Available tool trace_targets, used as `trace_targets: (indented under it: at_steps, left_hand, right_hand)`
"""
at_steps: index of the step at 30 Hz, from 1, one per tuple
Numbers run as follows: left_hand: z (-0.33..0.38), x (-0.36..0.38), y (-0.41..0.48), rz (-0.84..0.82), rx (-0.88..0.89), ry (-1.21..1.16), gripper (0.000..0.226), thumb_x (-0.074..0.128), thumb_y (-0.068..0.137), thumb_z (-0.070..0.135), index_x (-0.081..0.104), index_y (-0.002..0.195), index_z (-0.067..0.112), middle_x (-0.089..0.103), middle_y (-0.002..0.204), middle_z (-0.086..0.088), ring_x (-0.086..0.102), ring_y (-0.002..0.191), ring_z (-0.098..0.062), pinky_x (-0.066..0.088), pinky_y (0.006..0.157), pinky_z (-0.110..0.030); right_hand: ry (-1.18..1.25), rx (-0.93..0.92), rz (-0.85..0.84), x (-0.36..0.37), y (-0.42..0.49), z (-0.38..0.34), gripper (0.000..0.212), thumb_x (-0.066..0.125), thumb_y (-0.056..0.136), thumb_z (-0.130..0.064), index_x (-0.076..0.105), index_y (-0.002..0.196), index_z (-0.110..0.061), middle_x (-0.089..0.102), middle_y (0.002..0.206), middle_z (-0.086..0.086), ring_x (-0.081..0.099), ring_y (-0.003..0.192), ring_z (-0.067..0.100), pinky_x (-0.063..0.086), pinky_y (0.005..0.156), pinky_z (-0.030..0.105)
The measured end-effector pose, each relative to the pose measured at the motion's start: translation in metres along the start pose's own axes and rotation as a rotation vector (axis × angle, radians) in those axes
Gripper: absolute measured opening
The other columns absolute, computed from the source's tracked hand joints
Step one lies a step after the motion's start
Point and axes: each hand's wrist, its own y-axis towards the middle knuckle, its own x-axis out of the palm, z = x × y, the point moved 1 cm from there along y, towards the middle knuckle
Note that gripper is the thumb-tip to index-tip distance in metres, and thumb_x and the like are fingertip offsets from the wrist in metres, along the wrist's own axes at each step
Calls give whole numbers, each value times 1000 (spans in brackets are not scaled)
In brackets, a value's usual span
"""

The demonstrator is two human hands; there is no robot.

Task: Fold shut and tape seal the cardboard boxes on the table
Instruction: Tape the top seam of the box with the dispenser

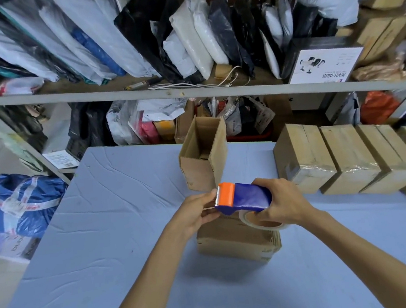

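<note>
Box (235, 242) lay on table (102, 217) under close-set hands: right hand (288, 201) gripped dispenser (245, 197); left hand (198, 214), at its 9 o'clock, pinched tape (257, 220). Open box (204, 161) stood at 12 o'clock.

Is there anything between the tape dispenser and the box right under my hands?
Nothing visible does. The right hand holds the tape dispenser above the near box, the left hand pinches the tape end; the open box stands farther back.

Under the grip lies a table (99, 238) in wrinkled blue cloth. Beyond it stands a grey metal shelf (87, 97) crowded with plastic parcels (190, 35), and left of it is pale floor (1, 293).
</note>
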Motion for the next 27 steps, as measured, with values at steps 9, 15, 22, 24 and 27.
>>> trace_targets:
  at_steps: [9, 15, 22, 24, 27]
  left_hand:
    - [-14, 9, 6, -33, -217, -401, 11, 54, 95, 1, 61, 89, 8, 64, 76, -8, 57, 73, -12, 48, 47, -15]
    - [-11, 8, 5, 14, -222, -346, 15, 53, 94, -4, 62, 90, 8, 68, 64, -7, 59, 69, -13, 48, 44, -16]
    - [-10, 10, 4, 68, -242, -380, 14, 56, 94, -2, 62, 88, 9, 66, 78, -10, 60, 77, -15, 47, 42, -17]
    - [-10, 12, 4, 78, -250, -395, 13, 55, 94, -2, 62, 89, 8, 65, 78, -11, 60, 75, -16, 47, 41, -17]
    - [-10, 13, 3, 81, -248, -400, 16, 50, 95, -4, 60, 92, 8, 64, 80, -12, 59, 75, -15, 46, 43, -17]
  right_hand:
    - [16, -7, 9, -3, -2, -3, 63, 67, 58, -56, 58, 112, -26, 57, 91, -22, 52, 72, -5, 33, 62, 4]
    - [-4, -32, 17, -1, -1, 2, 60, 70, 58, -55, 60, 109, -26, 68, 94, -13, 61, 82, 9, 42, 66, 10]
    - [10, -50, 7, -1, 1, 2, 63, 71, 58, -55, 59, 112, -25, 67, 98, -14, 59, 83, 6, 42, 67, 8]
    - [16, -48, 5, -1, 1, 2, 63, 71, 58, -55, 59, 112, -26, 67, 98, -14, 58, 82, 4, 40, 67, 7]
    - [20, -44, -4, -1, 2, 2, 63, 71, 58, -55, 58, 112, -26, 66, 98, -14, 57, 81, 4, 40, 67, 7]
